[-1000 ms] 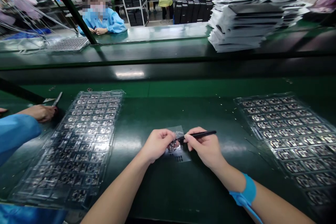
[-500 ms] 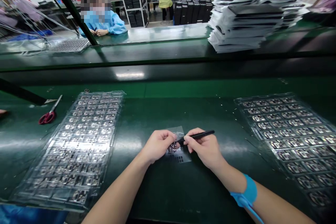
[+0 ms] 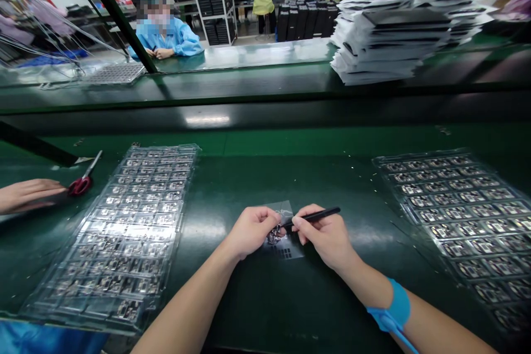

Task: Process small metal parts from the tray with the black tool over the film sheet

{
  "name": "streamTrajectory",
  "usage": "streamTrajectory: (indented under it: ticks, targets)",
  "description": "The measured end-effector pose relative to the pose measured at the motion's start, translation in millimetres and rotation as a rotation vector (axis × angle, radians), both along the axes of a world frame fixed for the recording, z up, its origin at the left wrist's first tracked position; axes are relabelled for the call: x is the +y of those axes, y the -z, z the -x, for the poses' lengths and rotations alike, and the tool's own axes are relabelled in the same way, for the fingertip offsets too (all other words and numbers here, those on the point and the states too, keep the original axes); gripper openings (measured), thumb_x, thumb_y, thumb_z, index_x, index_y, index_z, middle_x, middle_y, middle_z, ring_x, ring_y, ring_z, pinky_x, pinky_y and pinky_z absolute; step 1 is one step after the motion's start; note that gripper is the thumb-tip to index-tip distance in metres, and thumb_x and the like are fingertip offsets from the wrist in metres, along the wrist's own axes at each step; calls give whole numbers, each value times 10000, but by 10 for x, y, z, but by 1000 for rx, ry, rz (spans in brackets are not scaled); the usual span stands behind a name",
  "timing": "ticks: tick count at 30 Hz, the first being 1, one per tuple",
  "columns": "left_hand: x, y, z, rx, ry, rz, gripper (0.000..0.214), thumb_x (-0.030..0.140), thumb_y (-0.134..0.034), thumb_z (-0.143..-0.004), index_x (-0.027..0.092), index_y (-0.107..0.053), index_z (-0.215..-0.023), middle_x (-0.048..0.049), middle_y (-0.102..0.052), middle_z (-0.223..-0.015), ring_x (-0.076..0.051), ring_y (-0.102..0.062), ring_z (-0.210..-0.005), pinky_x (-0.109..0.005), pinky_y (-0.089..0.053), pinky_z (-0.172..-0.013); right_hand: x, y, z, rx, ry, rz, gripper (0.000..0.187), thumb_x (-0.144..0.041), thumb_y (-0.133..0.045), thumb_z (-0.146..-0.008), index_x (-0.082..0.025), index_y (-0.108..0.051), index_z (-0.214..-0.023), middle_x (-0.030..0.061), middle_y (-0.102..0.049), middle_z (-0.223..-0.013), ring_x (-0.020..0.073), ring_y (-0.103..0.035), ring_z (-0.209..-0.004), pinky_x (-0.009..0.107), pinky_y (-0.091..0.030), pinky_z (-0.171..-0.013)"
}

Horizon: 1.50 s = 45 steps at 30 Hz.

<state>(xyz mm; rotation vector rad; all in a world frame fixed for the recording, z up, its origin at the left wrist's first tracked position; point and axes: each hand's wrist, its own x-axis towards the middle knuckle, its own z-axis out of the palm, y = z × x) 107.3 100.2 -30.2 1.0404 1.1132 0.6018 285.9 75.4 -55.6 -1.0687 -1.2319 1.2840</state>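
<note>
My left hand (image 3: 254, 230) is closed, pinching a small circuit board (image 3: 274, 235) between thumb and fingers. In my right hand (image 3: 322, 232) are slim black tweezers (image 3: 319, 214), gripped like a pen, with their tip end at the board. My fingers hide part of the board and the exact contact at the tip. Beneath the board, a clear sheet (image 3: 295, 250) with small black square pieces lies on the green tabletop. A blue wrist strap (image 3: 396, 304) circles my right wrist.
On the left lies a clear tray (image 3: 136, 221) of boards; on the right, another tray (image 3: 464, 204). A co-worker's hand (image 3: 31, 194) is beside red-handled scissors (image 3: 81, 184). White packets (image 3: 381, 50) are stacked across the bench. A person in blue (image 3: 166, 38) sits opposite.
A co-worker's hand has come in from the left edge, reaching to the scissors. My hands keep nearly the same pose at the board; the whole view has shifted slightly.
</note>
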Motion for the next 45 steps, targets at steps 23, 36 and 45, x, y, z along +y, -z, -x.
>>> streamTrajectory:
  ticks: [23,36,45]
  targets:
    - [-27,10,3,-26,11,3,285,387,-627,-825,123,-635,-719,-51,-686,-714,-117,-594,-633,-204,-440,-612,-7,-20,5,-154,19,-50,191,-341,-647,-879,-165,-631,-805,-8,-559,-576,155,-541,-503,230,-432,-490]
    - [-15,-14,-7,-15,1,4,290,398,-624,-818,126,-628,-718,-46,-680,-704,-121,-596,-636,-210,-438,-617,-15,-22,-2,-78,27,-5,244,-381,-674,-878,-162,-623,-785,1,-576,-555,148,-545,-452,220,-427,-443]
    - [-20,-19,-10,-17,-2,9,275,378,-619,-826,127,-631,-716,-44,-682,-705,-114,-588,-626,-206,-436,-612,-15,16,5,-68,25,16,276,-409,-684,-880,-156,-628,-786,11,-594,-581,146,-550,-449,220,-428,-435]
